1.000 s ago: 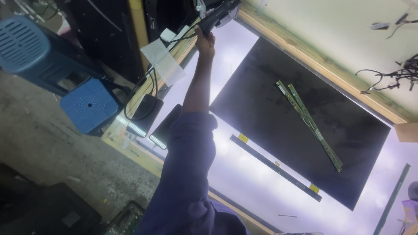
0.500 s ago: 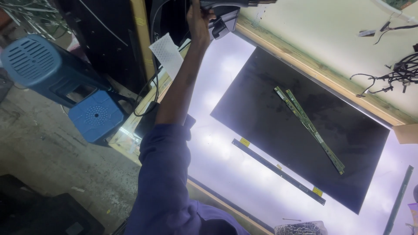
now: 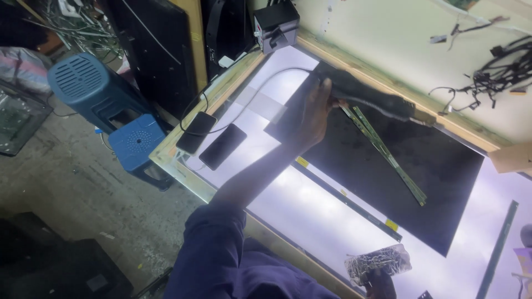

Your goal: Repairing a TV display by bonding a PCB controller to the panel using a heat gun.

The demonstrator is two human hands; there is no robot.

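Head view: looking down past my own arm at a lit work table [image 3: 310,205].
Sleeve: my dark blue sleeve [image 3: 216,249] fills the near edge — the forearm runs up from it toward the table's far side.
Right hand: only a dark bit shows at the bottom edge, touching a clear bag of small metal parts [image 3: 378,260]; I cannot tell whether it is closed on it.
Long strips: a thin dark strip [image 3: 346,202] with yellow tabs lies on the glowing surface, beside the near edge of the black sheet [image 3: 421,166].
Left hand: my left hand [image 3: 313,113] is wrapped round the black handle of a heat tool [image 3: 368,99], held over the black sheet's far corner — nozzle pointing right.
Metal strips: two narrow strips [image 3: 388,158] lie across the sheet, under the tool.
Phones: two phones [image 3: 210,141] rest at the table's left end.
Far edge: a small black box [image 3: 276,25], with the tool's cord curving toward it.
Floor: blue stools [image 3: 105,105] to the left.
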